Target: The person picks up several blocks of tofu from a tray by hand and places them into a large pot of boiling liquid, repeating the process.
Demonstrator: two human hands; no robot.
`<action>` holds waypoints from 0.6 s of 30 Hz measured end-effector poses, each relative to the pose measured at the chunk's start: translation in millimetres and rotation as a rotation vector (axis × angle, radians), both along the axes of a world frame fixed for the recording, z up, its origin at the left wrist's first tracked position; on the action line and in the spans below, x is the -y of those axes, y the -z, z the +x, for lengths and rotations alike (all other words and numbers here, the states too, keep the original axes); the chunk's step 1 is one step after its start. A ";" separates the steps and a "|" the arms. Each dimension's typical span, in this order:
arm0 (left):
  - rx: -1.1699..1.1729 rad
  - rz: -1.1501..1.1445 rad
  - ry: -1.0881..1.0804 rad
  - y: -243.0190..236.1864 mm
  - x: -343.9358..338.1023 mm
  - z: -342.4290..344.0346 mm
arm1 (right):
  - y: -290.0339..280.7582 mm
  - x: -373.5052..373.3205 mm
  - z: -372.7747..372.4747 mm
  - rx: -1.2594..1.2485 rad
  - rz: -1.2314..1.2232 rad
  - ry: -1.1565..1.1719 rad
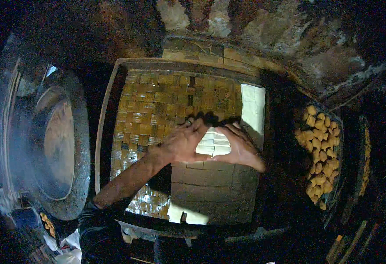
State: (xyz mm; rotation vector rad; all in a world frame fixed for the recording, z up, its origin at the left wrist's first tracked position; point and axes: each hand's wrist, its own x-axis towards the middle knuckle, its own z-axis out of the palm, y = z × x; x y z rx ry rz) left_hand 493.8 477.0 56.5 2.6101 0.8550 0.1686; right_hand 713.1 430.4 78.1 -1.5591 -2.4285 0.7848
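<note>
Your left hand and your right hand are placed together over the wide tray of brown woven strips with a dark wooden frame, to the right of its middle. Their fingers are bent and form a ring, with the two thumbs close together at the near side. Inside this ring you have small soft-looking white pieces, divided by thin lines. I cannot tell whether your fingers are grasping these pieces or only surrounding them.

Nearer to you, a flat pale layer scored into blocks lies in shadow and reaches toward the tray's near edge. A bright white strip of the same kind lies along the right edge, close to the far right corner.

Beyond the tray's left edge there is a big round pan with a grey rim. Beyond its right edge, golden-brown chunks lie in a heap. Your left forearm wears a dark sleeve.
</note>
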 end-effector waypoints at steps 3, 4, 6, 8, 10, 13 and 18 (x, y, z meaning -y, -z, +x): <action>-0.040 -0.047 -0.035 2.0 -0.2 3.1 | 8.0 6.0 2.6 -0.064 0.010 0.141; -0.085 -0.124 -0.040 -3.0 -4.3 7.6 | 11.8 3.7 2.9 -0.107 0.072 0.162; -0.174 -0.277 -0.044 -13.9 -14.4 17.1 | 12.7 -2.7 8.8 -0.064 -0.096 0.197; -0.164 -0.301 -0.048 -6.3 -15.8 11.9 | 15.4 -16.0 7.2 -0.173 -0.252 0.136; -0.142 -0.272 -0.037 0.0 -14.7 4.8 | 15.0 -6.4 2.0 -0.203 -0.233 0.136; -0.089 -0.122 -0.010 -5.7 -4.7 0.9 | 2.8 -2.9 3.8 -0.071 -0.180 0.088; -0.111 -0.015 -0.063 -2.5 2.7 -5.8 | 3.8 4.4 -4.3 -0.021 -0.232 0.169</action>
